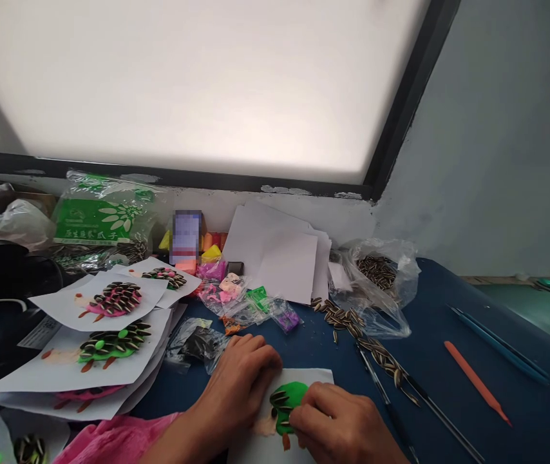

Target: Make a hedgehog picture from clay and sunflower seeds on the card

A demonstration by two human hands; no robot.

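The flat green clay shape [296, 390], set with dark striped seeds [279, 397], lies left of the right hand [345, 422], near the small white paper sheet's [321, 376] far edge. This nearer hand's fingertips press together at the clay, partly hiding its long axis; any pinched seed I cannot tell. The left hand [246, 374] curls over the far-left corner, grip unclear. Rightward, 2 slim black-and-clear pens [388, 402] limit open worktop [427, 322].
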